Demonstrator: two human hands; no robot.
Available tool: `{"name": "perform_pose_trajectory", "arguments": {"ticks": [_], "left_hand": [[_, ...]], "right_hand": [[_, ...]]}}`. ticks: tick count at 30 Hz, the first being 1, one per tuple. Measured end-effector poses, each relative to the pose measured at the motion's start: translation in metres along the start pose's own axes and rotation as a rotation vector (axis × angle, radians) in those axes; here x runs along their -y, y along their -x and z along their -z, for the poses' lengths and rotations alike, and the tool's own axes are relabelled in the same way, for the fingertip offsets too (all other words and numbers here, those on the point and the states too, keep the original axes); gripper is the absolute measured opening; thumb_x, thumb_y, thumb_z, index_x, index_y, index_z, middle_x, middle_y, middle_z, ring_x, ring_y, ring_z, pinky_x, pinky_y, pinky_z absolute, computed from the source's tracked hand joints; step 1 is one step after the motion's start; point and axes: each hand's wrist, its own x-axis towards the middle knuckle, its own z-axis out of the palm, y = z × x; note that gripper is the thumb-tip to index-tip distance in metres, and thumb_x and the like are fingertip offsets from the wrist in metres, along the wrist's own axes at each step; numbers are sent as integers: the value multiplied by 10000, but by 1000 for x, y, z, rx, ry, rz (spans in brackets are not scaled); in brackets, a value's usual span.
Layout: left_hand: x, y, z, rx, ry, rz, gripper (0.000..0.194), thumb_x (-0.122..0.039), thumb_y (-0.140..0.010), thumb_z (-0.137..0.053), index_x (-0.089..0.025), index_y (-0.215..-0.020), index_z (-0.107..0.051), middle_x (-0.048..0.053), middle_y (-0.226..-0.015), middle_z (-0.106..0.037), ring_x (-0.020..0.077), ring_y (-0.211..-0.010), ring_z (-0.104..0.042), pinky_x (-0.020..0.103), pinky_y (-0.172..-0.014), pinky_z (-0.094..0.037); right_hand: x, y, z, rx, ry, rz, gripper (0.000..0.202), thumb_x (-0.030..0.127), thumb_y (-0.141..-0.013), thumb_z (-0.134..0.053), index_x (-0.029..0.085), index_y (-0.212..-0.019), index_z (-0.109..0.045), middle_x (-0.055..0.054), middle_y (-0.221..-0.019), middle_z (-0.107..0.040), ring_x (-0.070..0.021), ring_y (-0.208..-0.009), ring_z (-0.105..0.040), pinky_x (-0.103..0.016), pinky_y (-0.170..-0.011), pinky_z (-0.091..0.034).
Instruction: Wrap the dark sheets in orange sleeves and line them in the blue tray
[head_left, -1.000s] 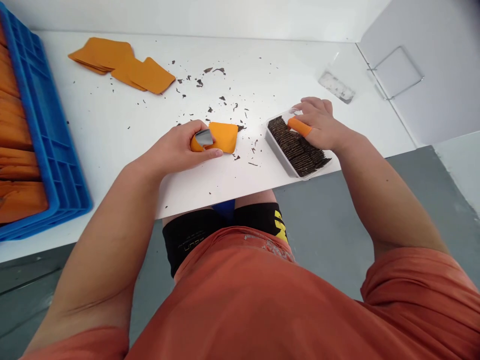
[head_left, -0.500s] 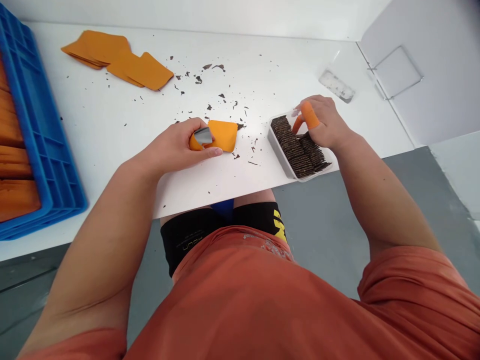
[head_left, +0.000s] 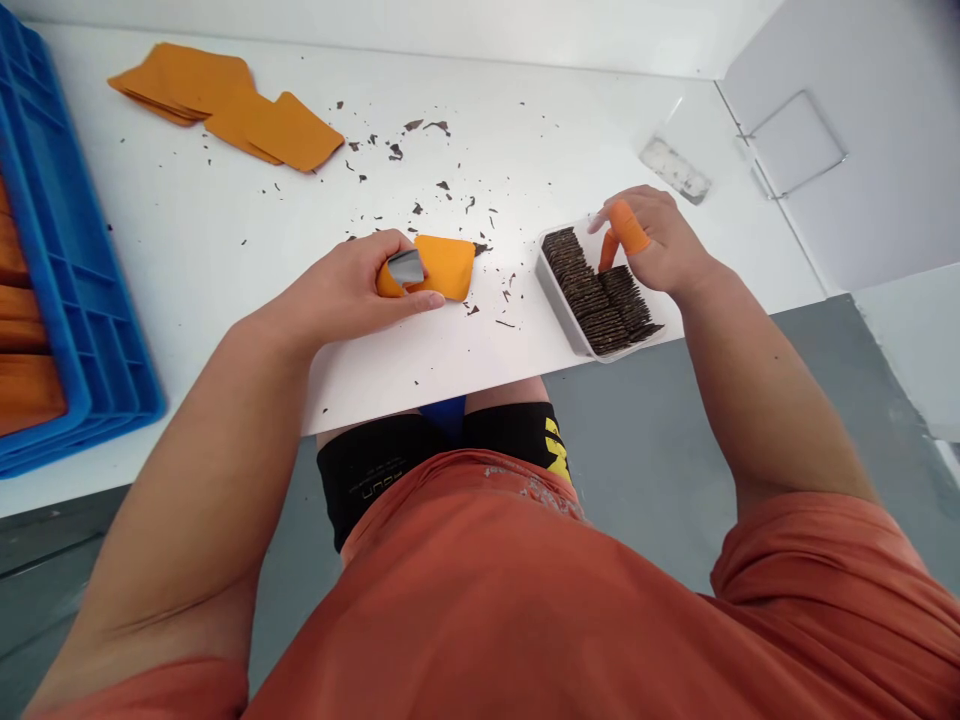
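Observation:
My left hand (head_left: pixel 375 280) is closed round a small orange pouch (head_left: pixel 446 268) just above the table; its opened mouth shows a silvery lining. On the right, my right hand (head_left: pixel 652 235) reaches over a clear plastic box (head_left: pixel 559 300) from its far right side. Orange finger covers sit on its thumb and one finger. That finger points down at the dark squares, while the thumb stays apart from it; nothing is visibly held, though the fingertip is partly hidden. Thin dark brown squares (head_left: pixel 600 305) stand packed on edge in rows inside the box.
Flat orange pouches (head_left: pixel 285 130) lie fanned out at the back left. A blue crate (head_left: pixel 105 330) holding orange packs (head_left: pixel 26 320) stands at the left. Dark flakes (head_left: pixel 396 152) litter the white table. A clear piece of plastic (head_left: pixel 675 170) and a wire frame (head_left: pixel 806 145) are at the back right.
My right hand has shifted slightly right, and its covered finger has drawn back toward the thumb, uncovering more squares. My left hand keeps the pouch almost in place. The view has shifted slightly.

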Motion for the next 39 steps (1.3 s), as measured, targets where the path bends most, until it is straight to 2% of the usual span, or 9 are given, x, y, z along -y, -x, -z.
{"name": "perform_pose_trajectory", "arguments": {"ticks": [4, 8, 14, 19, 23, 26, 32, 36, 39], "left_hand": [[1, 0, 0, -3, -1, 0, 444, -611, -853, -756, -261, -1107, -659, 31, -1114, -745, 267, -1001, -669, 423, -853, -495], [9, -3, 0, -17, 21, -31, 492, -661, -840, -804, -253, -1078, -665, 25, -1039, -723, 240, -943, -625, 399, -795, -457], [7, -3, 2, -29, 3, -3, 509, -639, -828, -814, -238, -1110, -677, 42, -1054, -716, 227, -923, -605, 407, -776, -433], [3, -1, 3, -21, 6, 34, 530, -653, -831, -795, -232, -1129, -674, 28, -1074, -715, 216, -946, -594, 396, -790, -431], [4, -2, 2, -18, 15, 12, 504, -629, -846, -792, -235, -1132, -660, 27, -1089, -704, 210, -941, -595, 395, -795, -437], [6, -2, 0, -48, 15, -48, 464, -612, -852, -783, -229, -1081, -658, 39, -1058, -695, 222, -942, -600, 405, -806, -443], [8, -1, -3, -104, 102, -194, 436, -601, -801, -813, -241, -974, -638, 29, -962, -683, 234, -925, -603, 409, -812, -437], [7, 0, -4, -114, 143, -235, 450, -585, -787, -832, -231, -986, -639, 18, -939, -667, 205, -875, -575, 388, -792, -411], [8, -1, -5, -115, 170, -255, 454, -565, -767, -848, -230, -991, -641, 14, -935, -663, 200, -866, -575, 385, -795, -411]], "right_hand": [[-12, 0, 5, 20, 17, 99, 711, 745, -1069, -357, 288, -678, -736, -66, -1219, -796, -326, -1324, -672, -608, -1281, -431], [-18, 7, 16, 129, 78, 69, 498, 682, -1042, -502, 361, -886, -849, -8, -1345, -764, -365, -1488, -578, -697, -1324, -387], [-22, 24, 38, 231, 124, 16, 244, 508, -1026, -631, 445, -1099, -856, 39, -1580, -653, -407, -1616, -444, -744, -1396, -286], [-20, 29, 45, 209, 124, 19, 130, 424, -960, -714, 420, -991, -840, 67, -1561, -658, -426, -1644, -398, -803, -1381, -227], [-11, 31, 46, 164, 82, 30, 117, 395, -932, -713, 343, -953, -817, 3, -1545, -689, -406, -1654, -390, -740, -1409, -171], [-5, 35, 45, 67, 46, 34, 113, 399, -909, -717, 299, -895, -768, -39, -1503, -724, -391, -1612, -447, -701, -1390, -232], [2, 43, 42, -157, 38, 40, 110, 443, -918, -722, 338, -894, -744, -55, -1429, -758, -344, -1484, -572, -645, -1258, -432], [7, 42, 41, -124, 24, -80, 102, 443, -850, -749, 354, -884, -785, -70, -1413, -774, -360, -1461, -585, -549, -840, -561], [9, 41, 41, -104, -32, -153, 115, 430, -837, -767, 348, -902, -814, -68, -1410, -776, -361, -1417, -632, -526, -796, -543]]}}
